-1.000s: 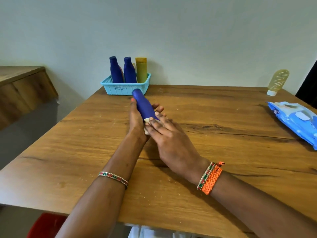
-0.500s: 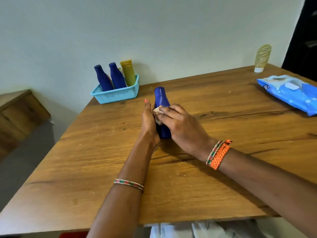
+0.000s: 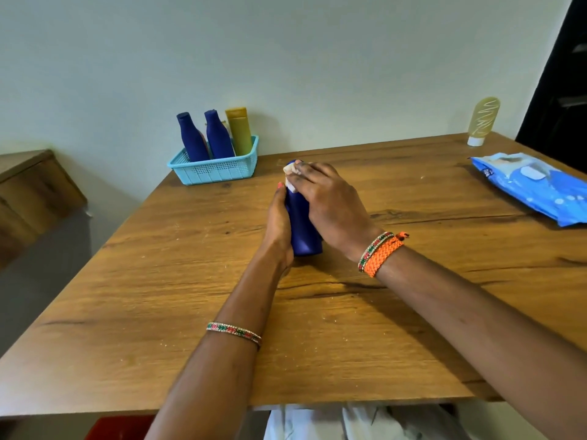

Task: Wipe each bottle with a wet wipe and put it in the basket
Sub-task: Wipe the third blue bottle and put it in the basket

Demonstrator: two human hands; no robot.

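Observation:
A dark blue bottle (image 3: pixel 303 231) stands upright on the wooden table (image 3: pixel 190 296) in the middle of the view. My left hand (image 3: pixel 279 222) grips its left side. My right hand (image 3: pixel 330 203) lies over the bottle's top and holds a small white wet wipe (image 3: pixel 290 177) against the neck, hiding the cap. At the back left, the light blue basket (image 3: pixel 219 169) holds two dark blue bottles (image 3: pixel 192 138) and a yellow bottle (image 3: pixel 239 130).
A blue pack of wet wipes (image 3: pixel 533 185) lies at the right edge of the table. A pale yellow tube (image 3: pixel 482 120) stands on its white cap at the back right corner. A wooden cabinet (image 3: pixel 35 188) is at the left, beside the table.
The bottle went from tilted in my hands to standing upright on the table. My right hand slid the wipe from the lower body up to the top.

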